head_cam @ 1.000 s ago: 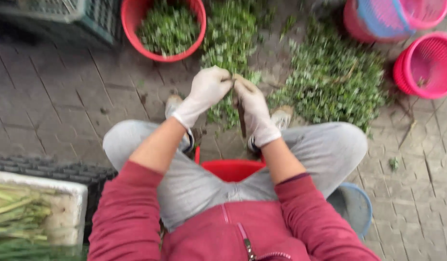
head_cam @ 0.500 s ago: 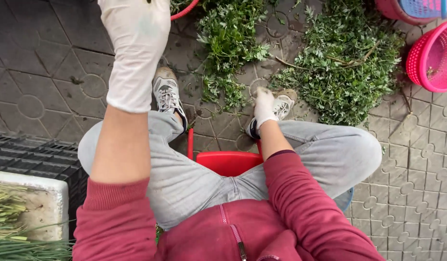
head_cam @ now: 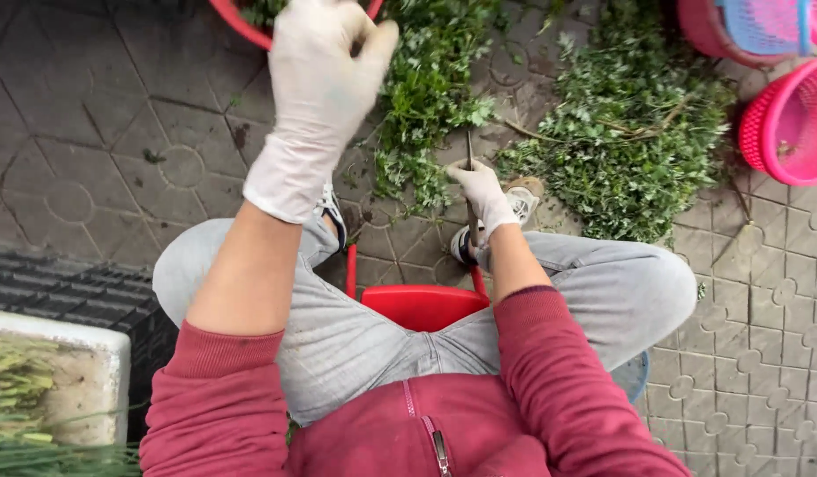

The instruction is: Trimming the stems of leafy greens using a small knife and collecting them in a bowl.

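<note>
An outdoor market or street workplace: patterned paving stones (head_cam: 90,150) underfoot, heaps of leafy greens (head_cam: 629,150) lying on them, pink plastic baskets (head_cam: 793,124) at upper right.

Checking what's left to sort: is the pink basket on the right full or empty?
Almost empty: the pink basket shows bare mesh inside.

red basin (head_cam: 241,19) cropped, knife (head_cam: 469,190) mostly hidden
</note>
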